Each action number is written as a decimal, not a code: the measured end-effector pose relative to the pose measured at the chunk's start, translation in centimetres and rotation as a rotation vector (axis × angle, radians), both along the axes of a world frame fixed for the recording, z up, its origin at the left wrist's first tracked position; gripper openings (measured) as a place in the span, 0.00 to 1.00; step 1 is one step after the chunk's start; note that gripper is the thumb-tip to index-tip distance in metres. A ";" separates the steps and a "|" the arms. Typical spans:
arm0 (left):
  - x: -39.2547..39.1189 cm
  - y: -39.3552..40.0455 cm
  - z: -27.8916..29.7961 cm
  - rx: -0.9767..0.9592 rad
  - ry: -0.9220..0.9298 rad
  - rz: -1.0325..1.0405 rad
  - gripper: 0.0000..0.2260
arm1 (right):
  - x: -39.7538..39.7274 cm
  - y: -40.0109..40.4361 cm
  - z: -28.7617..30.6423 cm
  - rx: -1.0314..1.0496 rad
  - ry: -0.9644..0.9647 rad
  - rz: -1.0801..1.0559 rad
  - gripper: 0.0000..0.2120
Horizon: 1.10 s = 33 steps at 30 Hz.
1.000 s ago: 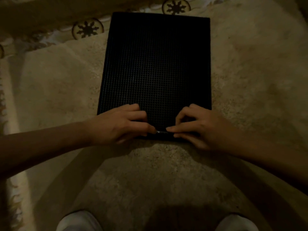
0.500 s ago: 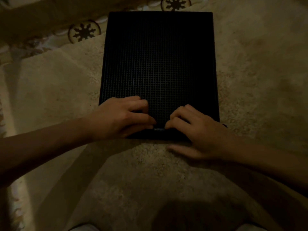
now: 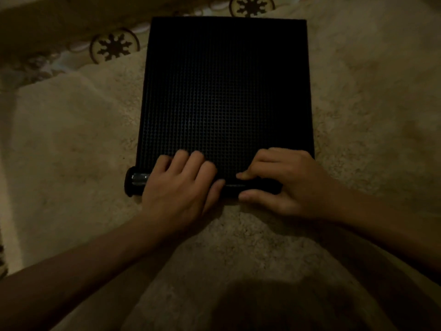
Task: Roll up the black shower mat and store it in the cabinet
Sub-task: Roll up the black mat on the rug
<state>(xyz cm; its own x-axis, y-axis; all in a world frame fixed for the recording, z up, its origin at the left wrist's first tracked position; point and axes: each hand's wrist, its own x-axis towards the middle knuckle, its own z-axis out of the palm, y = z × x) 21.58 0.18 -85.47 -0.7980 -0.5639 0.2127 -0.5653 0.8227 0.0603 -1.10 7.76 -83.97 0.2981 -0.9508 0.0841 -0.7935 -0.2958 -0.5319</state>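
The black shower mat (image 3: pixel 225 91) lay flat on a pale, shaggy carpet (image 3: pixel 71 144), its far edge reaching toward the patterned border of the carpet (image 3: pixel 114 45) with its dark sunburst roundels. In the dim light the mat looked matte and almost featureless, save for a fine grid of small raised squares that caught a faint sheen near the middle. Its near edge had been curled into a tight, narrow roll (image 3: pixel 136 183), whose glossy round end stuck out just past the left side.

The left hand (image 3: pixel 181 187) was spread palm-down over the roll, fingers loosely bent and reaching onto the flat part, thumb tucked along the near side. The right hand (image 3: pixel 284 182) was curled more closely, fingertips pressed on top of the roll and thumb beneath its near side, pinching it.
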 end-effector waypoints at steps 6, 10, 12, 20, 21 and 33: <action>-1.4 -1.5 0.3 0.001 -0.009 0.058 0.15 | 4.8 2.5 -1.4 -0.171 0.360 -0.392 0.19; -1.9 -2.2 0.7 0.024 -0.001 0.056 0.15 | 4.5 0.1 -1.9 -0.251 0.432 -0.451 0.21; -2.1 -2.0 0.7 -0.009 0.009 0.074 0.14 | 4.1 -0.6 -1.8 -0.253 0.458 -0.460 0.22; -2.2 -2.7 0.0 -0.065 -0.013 0.088 0.13 | 4.0 -2.1 -1.5 -0.162 0.441 -0.514 0.21; -2.6 -3.3 0.1 -0.050 -0.026 0.068 0.12 | 3.9 -2.0 -1.6 -0.187 0.447 -0.519 0.21; -2.7 -3.4 -0.1 -0.082 -0.017 0.201 0.15 | 3.3 -4.6 -1.4 -0.198 0.408 -0.517 0.17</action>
